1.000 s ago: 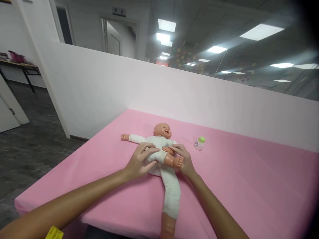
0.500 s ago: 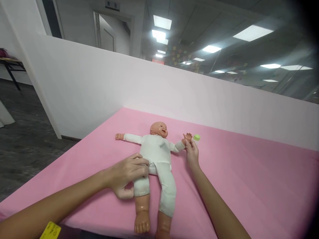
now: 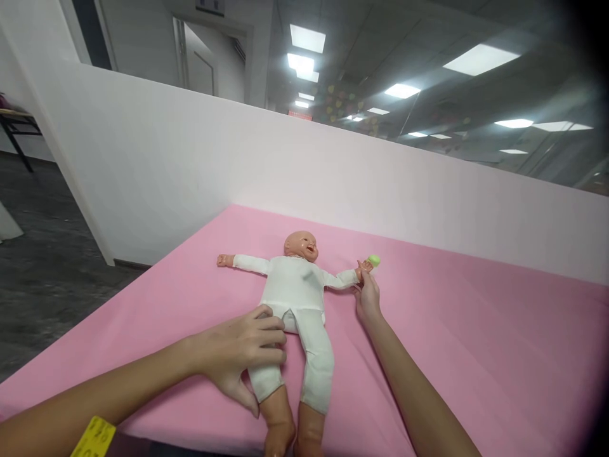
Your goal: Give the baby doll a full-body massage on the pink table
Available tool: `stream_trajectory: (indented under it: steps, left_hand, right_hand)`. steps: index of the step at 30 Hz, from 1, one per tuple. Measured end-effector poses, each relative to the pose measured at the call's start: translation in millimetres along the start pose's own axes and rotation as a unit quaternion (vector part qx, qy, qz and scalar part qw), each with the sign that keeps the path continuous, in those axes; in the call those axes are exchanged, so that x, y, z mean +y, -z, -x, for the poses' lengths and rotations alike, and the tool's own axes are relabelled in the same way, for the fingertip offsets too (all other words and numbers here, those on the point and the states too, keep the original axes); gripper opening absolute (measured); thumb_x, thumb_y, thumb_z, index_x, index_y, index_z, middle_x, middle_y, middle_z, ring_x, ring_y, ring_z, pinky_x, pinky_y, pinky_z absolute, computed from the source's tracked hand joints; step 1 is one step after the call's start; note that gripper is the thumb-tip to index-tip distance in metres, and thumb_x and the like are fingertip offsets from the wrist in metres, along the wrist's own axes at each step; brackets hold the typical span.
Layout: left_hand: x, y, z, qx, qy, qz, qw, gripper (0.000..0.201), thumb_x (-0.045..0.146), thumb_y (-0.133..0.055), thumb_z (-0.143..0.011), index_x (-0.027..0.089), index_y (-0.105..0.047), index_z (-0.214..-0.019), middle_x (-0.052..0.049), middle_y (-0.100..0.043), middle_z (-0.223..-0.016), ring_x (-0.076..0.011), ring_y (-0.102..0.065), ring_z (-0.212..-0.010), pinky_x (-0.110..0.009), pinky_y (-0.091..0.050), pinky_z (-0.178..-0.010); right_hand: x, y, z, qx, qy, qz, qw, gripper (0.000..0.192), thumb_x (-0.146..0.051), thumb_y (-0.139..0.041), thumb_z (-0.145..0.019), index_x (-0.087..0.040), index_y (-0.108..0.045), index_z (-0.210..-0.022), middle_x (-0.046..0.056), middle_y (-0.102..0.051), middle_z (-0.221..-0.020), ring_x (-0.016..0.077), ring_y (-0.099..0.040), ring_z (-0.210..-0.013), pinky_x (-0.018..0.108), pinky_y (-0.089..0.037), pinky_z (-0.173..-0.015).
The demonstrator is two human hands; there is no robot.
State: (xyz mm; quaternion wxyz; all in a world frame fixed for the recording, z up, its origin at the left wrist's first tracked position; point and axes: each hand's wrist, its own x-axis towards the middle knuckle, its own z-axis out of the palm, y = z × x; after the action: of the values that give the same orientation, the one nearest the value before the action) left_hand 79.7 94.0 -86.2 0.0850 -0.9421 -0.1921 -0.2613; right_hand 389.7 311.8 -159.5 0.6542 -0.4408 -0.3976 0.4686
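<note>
While the doll (image 3: 297, 298) lies face up on the pink sheet (image 3: 476, 343), its long axis runs from the head at the far side to the feet at the near edge, directly ahead of the person and between both forearms. The left hand (image 3: 240, 352) is curled round the upper part of the doll's leg on the left side, fingers (image 3: 266, 336) over the white cloth, thumb beneath. The right hand (image 3: 367, 297), reaching farther, pinches the doll's outstretched hand between its fingertips. A small bottle with a green cap (image 3: 374, 259) sits just beyond; its contents cannot be told.
</note>
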Motion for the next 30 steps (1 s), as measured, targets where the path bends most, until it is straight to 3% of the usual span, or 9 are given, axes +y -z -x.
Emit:
stream_trajectory:
  steps: [5, 9, 12, 16, 20, 25, 30]
  left_hand:
    - [10, -8.6, -4, -0.030, -0.043, 0.049, 0.997, 0.025, 0.029, -0.071, -0.085, 0.025, -0.065, -0.109, -0.008, -0.062, -0.091, -0.0245, -0.059, -0.084, -0.040, -0.046, -0.083]
    - [11, -9.4, -4, -0.012, -0.027, 0.045, 0.999, 0.034, 0.015, -0.063, -0.082, 0.027, -0.064, -0.114, -0.007, -0.063, -0.091, -0.0235, -0.060, -0.082, -0.040, -0.049, -0.082]
    - [5, -5.1, -3, 0.000, -0.013, 0.063, 0.998, 0.041, 0.018, -0.064, -0.080, 0.026, -0.064, -0.120, -0.010, -0.065, -0.098, -0.0265, -0.062, -0.087, -0.044, -0.052, -0.082]
    - [-2, 3.2, -2, 0.031, 0.021, 0.109, 0.993, 0.053, 0.023, -0.068, -0.080, 0.023, -0.060, -0.132, -0.015, -0.065, -0.110, -0.0307, -0.063, -0.098, -0.048, -0.055, -0.085]
    - [-10, 4.6, -4, 0.063, 0.106, 0.115, 0.986, 0.059, 0.024, -0.064, -0.094, 0.022, -0.049, -0.151, -0.017, -0.063, -0.126, -0.0297, -0.062, -0.114, -0.046, -0.056, -0.097]
    - [-27, -9.0, -24, 0.146, 0.209, 0.131, 0.958, 0.048, 0.032, -0.048, -0.107, 0.023, -0.044, -0.154, -0.015, -0.061, -0.142, -0.0301, -0.059, -0.129, -0.047, -0.052, -0.107]
    - [-46, -29.2, -56, 0.228, 0.258, 0.144, 0.928, 0.041, 0.038, -0.043, -0.109, 0.020, -0.051, -0.146, -0.015, -0.062, -0.144, -0.0302, -0.058, -0.134, -0.049, -0.048, -0.112]
  right_hand:
    - [4, 2, -3, 0.003, -0.018, 0.016, 1.000, 0.068, -0.052, -0.070, -0.078, -0.022, -0.067, -0.139, 0.007, -0.068, -0.131, 0.0216, -0.066, -0.096, 0.027, -0.052, -0.064]
    - [3, 0, 0, -0.034, 0.019, 0.029, 0.999, 0.069, -0.049, -0.073, -0.078, -0.024, -0.064, -0.141, 0.008, -0.061, -0.145, 0.0245, -0.065, -0.114, 0.031, -0.057, -0.082]
    - [-1, -4, 5, -0.054, 0.035, 0.026, 0.998, 0.071, -0.047, -0.075, -0.077, -0.025, -0.061, -0.143, 0.009, -0.055, -0.153, 0.0252, -0.063, -0.121, 0.033, -0.057, -0.087]
    - [-8, -9, 12, -0.081, 0.038, 0.021, 0.996, 0.075, -0.046, -0.075, -0.077, -0.027, -0.057, -0.147, 0.010, -0.058, -0.151, 0.0258, -0.064, -0.118, 0.036, -0.058, -0.087]
    - [-12, -13, 19, -0.115, 0.068, 0.014, 0.991, 0.070, -0.045, -0.076, -0.079, -0.026, -0.061, -0.144, 0.012, -0.063, -0.146, 0.0273, -0.063, -0.122, 0.040, -0.058, -0.093]
    - [-20, -21, 30, -0.143, 0.162, 0.013, 0.976, 0.064, -0.044, -0.080, -0.081, -0.022, -0.063, -0.139, 0.015, -0.062, -0.147, 0.0283, -0.061, -0.131, 0.044, -0.051, -0.108]
    - [-25, -30, 47, -0.184, 0.213, 0.053, 0.958, 0.050, -0.043, -0.082, -0.081, -0.021, -0.069, -0.124, 0.013, -0.072, -0.129, 0.0285, -0.070, -0.113, 0.045, -0.056, -0.097]
